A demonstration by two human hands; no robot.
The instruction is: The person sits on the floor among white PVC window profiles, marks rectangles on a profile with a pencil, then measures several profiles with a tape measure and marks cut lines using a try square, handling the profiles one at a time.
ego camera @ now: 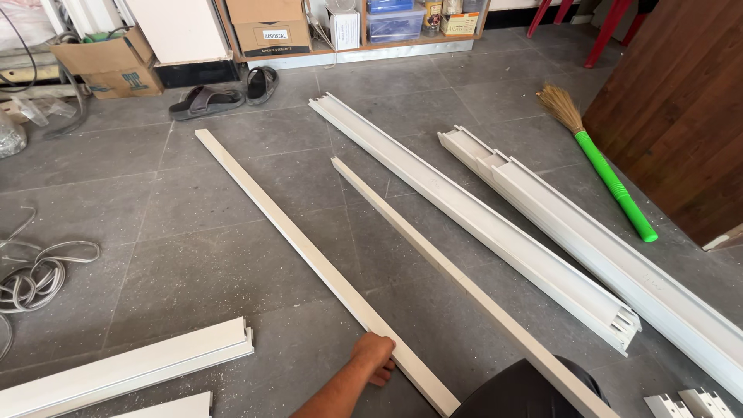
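Your left hand [374, 357] rests on the near end of a long flat white strip [309, 251] lying on the grey tiled floor [193, 255], fingers curled over its edge; whether the grip pinches it you cannot tell. Your right hand is out of view. A second thin strip [441, 263] lies just to the right, then 2 wide white channels [495, 224]. A green-handled broom [607, 174] lies farther right, sandals [224, 93] far back.
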